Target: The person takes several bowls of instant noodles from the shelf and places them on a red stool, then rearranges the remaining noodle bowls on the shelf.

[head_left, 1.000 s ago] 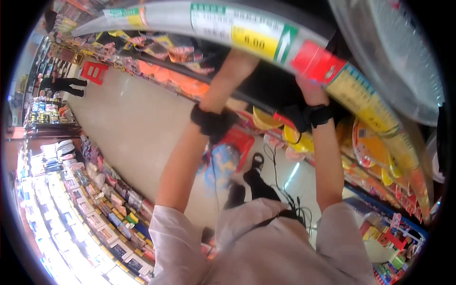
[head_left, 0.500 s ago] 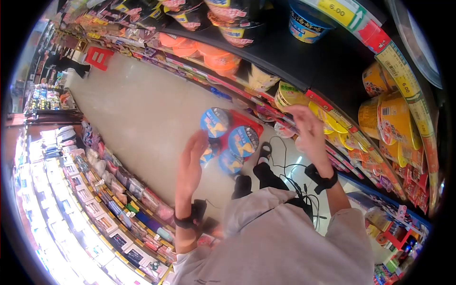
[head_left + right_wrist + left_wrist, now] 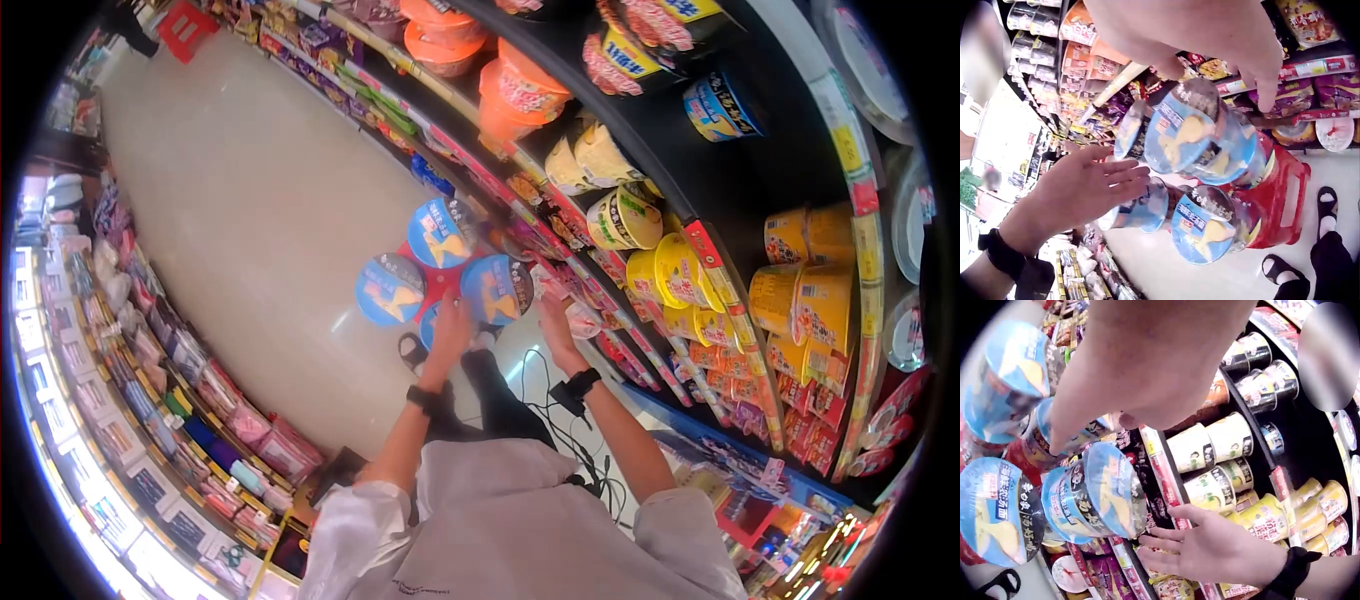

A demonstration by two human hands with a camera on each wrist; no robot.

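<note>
Several stacks of blue-lidded instant noodle bowls (image 3: 390,288) stand close together low in the aisle, around a red plastic piece (image 3: 1294,200) with a cut-out side. Fingers extended, my left hand (image 3: 455,325) hovers over the near bowls, beside the right-hand stack (image 3: 497,285). On that stack's other side is my right hand (image 3: 556,325), fingers also straight and spread. The left wrist view has my right hand (image 3: 1216,547) with its palm facing the wrapped bowls (image 3: 1110,490). From the right wrist, my left hand (image 3: 1079,190) points its fingertips at a stack (image 3: 1182,128). Neither hand holds anything.
Shelves on the right bear yellow noodle tubs (image 3: 690,270), white cups (image 3: 600,155), orange bowls (image 3: 520,90) and a lone blue bowl (image 3: 722,105). Black cables (image 3: 560,400) lie on the floor by my feet. Packaged goods (image 3: 200,390) line the left side.
Both hands were up in the shelf behind the price strip, then came down apart. Now they are lower and closer together, beside the blue bowls. The head view has shifted too.
</note>
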